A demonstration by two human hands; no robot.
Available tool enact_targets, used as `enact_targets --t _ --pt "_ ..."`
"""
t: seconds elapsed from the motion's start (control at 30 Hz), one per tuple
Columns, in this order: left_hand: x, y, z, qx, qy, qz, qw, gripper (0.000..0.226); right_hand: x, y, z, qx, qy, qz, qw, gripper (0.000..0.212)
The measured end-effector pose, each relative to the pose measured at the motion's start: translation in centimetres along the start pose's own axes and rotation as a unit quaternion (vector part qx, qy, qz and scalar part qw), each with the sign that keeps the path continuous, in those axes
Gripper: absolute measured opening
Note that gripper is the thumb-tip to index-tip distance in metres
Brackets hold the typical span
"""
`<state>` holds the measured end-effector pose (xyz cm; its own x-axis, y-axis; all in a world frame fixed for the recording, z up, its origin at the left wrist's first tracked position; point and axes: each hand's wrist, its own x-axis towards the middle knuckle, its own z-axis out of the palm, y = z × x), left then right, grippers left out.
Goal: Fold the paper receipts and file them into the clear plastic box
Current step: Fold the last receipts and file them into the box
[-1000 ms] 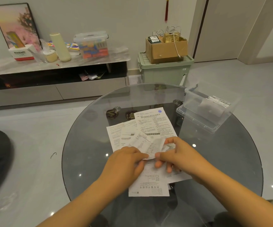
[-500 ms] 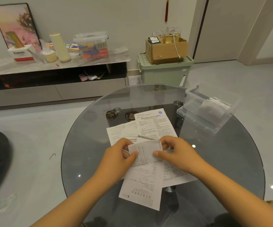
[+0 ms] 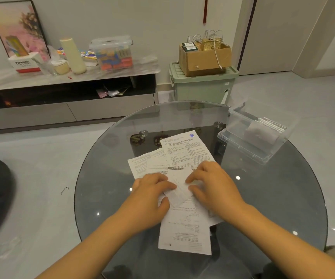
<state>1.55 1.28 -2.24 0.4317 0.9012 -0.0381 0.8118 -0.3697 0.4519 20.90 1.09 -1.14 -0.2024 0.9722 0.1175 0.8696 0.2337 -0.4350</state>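
we press a small folded receipt (image 3: 177,188) flat between both hands: our left hand (image 3: 149,195) lies on its left edge with fingers bent down onto the paper and the thumb at its lower edge, and our right hand (image 3: 212,185) pins its right side the same way, fingertips curled onto it. the receipt sits tilted, its long axis running from upper left to lower right. it rests on top of a long slip (image 3: 184,232) whose length runs toward us, print upside down to us. around these we count three more sheets fanned on the glass table (image 3: 106,178): a printed leaflet (image 3: 186,150) pointing away and slightly left, and two paler sheets (image 3: 142,164) to its left, overlapping. the clear box (image 3: 241,147) stands open at the table's far right edge, apart from the papers, with folded papers (image 3: 263,133) already standing inside it.
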Motion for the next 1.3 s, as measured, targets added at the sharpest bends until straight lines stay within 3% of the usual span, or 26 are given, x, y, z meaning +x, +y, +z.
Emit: enact_targets --t 0.1,0.23,0.53,0.67,0.73,0.8,1.03,1.2,1.3 --pt "-0.1 0.2 -0.1 -0.032 -0.019 -0.012 0.999 0.042 -0.6 -0.4 -0.1 0.009 -0.07 -0.019 0.997 0.032" --pt "-0.1 0.3 -0.3 -0.055 -0.039 0.0 0.998 0.038 -1.4 -0.3 -0.4 -0.05 -0.109 -0.042 0.992 0.055" --pt "0.2 0.3 0.0 -0.012 -0.021 0.04 0.999 0.036 -1.1 0.1 -1.1 -0.051 -0.086 -0.089 0.991 0.027" --pt "0.8 0.7 0.1 -0.044 0.029 0.028 0.998 0.009 -0.9 0.0 -1.3 0.011 -0.051 -0.049 0.997 0.016" --pt "1.1 1.1 0.2 -0.064 0.062 0.001 0.996 0.013 -0.7 0.0 -1.0 0.042 -0.047 -0.021 0.998 0.014" --pt "1.5 1.4 0.3 -0.094 0.076 -0.029 0.992 0.01 -0.4 0.0 -0.6 0.048 -0.045 0.001 0.998 0.017" --pt "2.5 1.8 0.4 -0.126 0.067 -0.085 0.986 0.041 0.5 0.0 0.2 0.062 -0.042 0.038 0.996 0.048" --pt "2.6 1.8 0.5 -0.115 0.076 -0.092 0.986 0.049 0.4 0.2 0.2 0.039 -0.023 0.045 0.998 0.048" --pt "2.7 1.5 0.5 -0.066 0.079 -0.054 0.993 0.032 0.4 0.2 0.2 -0.03 -0.03 -0.015 0.999 0.038"
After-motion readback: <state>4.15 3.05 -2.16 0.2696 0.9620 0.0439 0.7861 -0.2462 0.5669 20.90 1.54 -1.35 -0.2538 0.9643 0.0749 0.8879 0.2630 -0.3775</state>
